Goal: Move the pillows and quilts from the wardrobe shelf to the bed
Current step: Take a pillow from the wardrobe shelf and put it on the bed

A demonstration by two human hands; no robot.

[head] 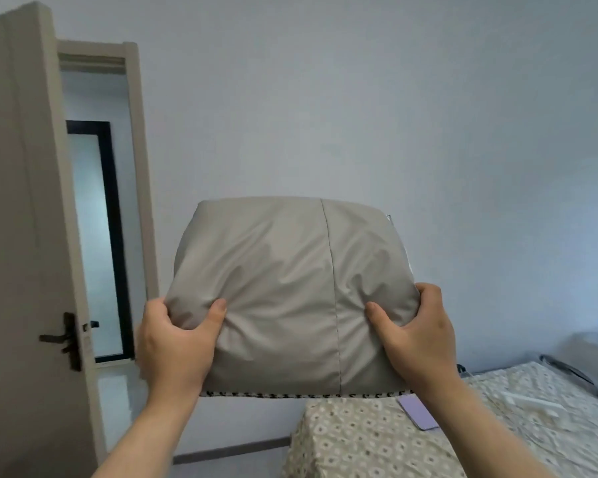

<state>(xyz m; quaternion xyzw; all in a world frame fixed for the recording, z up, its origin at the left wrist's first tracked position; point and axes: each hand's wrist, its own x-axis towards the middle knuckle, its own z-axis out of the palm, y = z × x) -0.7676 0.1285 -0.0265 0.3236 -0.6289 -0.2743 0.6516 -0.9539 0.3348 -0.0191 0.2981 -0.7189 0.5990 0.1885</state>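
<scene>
A plump beige-grey pillow (290, 284) with a vertical seam and a black-and-white patterned lower edge is held up in front of me, in mid-air. My left hand (173, 346) grips its lower left corner, thumb pressed into the fabric. My right hand (418, 339) grips its lower right corner the same way. The bed (377, 443), covered in a beige sheet with a small flower pattern, lies below and to the right of the pillow. The wardrobe is out of view.
An open beige door (25, 236) with a dark handle stands at the left, with a doorway behind it. A lilac phone-like object (417, 412) lies on the bed's near corner. A white long item (532, 403) and a grey bundle (580, 367) lie farther right on the bed.
</scene>
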